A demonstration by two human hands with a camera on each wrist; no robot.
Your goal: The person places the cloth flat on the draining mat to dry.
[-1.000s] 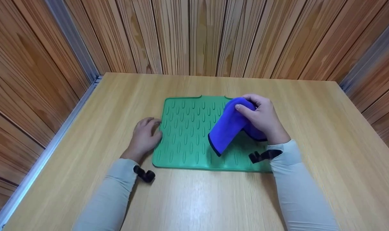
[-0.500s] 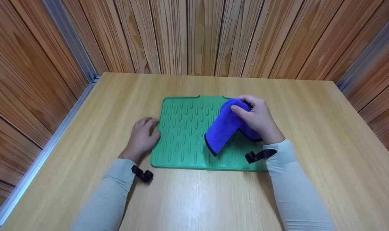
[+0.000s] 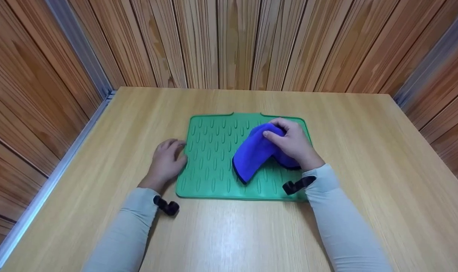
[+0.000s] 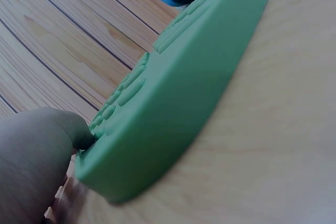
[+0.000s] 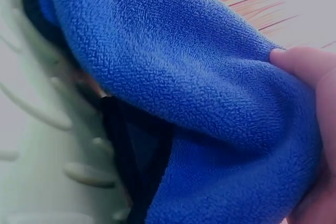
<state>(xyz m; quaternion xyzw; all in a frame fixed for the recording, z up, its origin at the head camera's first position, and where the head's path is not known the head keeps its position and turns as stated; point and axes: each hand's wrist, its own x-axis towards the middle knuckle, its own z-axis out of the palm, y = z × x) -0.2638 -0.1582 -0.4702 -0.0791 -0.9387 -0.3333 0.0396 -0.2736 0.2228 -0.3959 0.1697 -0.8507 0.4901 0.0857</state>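
A blue cloth with black edging hangs folded over the right half of a green ridged mat. My right hand pinches the cloth near its top, thumb on the near side. Up close in the right wrist view, the fuzzy cloth bends in a fold, and the thumb presses into it. At the mat's left edge rests my left hand, fingers loosely bent. In the left wrist view the thumb touches the rim of the mat; the other fingers are hidden there.
The mat lies on a light wooden table. Wood-plank walls stand behind and at both sides, with a metal rail along the left. Black camera mounts sit on both wrists.
My right hand has moved left and slightly lower with the cloth, so the mat's far right corner now shows. My left hand stays at the mat's edge.
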